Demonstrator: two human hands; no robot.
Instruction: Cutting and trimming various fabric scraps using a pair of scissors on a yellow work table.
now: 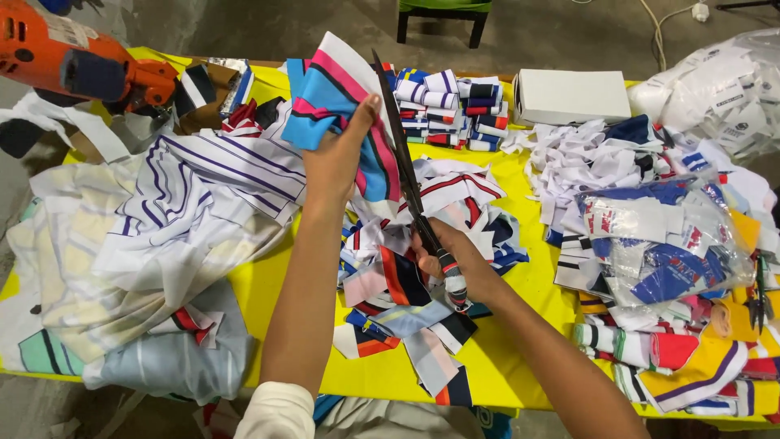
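Note:
My left hand (341, 154) holds up a striped piece of cloth (329, 93) in blue, pink, black and white above the yellow table (520, 284). My right hand (455, 264) grips the handles of long dark scissors (402, 154). The blades point up and away, and run along the right edge of the held cloth. Below both hands lies a heap of cut cloth scraps (406, 317) in many colours.
A pile of white striped fabric (162, 228) covers the table's left side. Folded cloth strips (447, 106) and a white box (569, 93) sit at the back. Clear bags of cloth pieces (658, 244) and folded bands lie at the right. An orange power tool (73, 57) is at top left.

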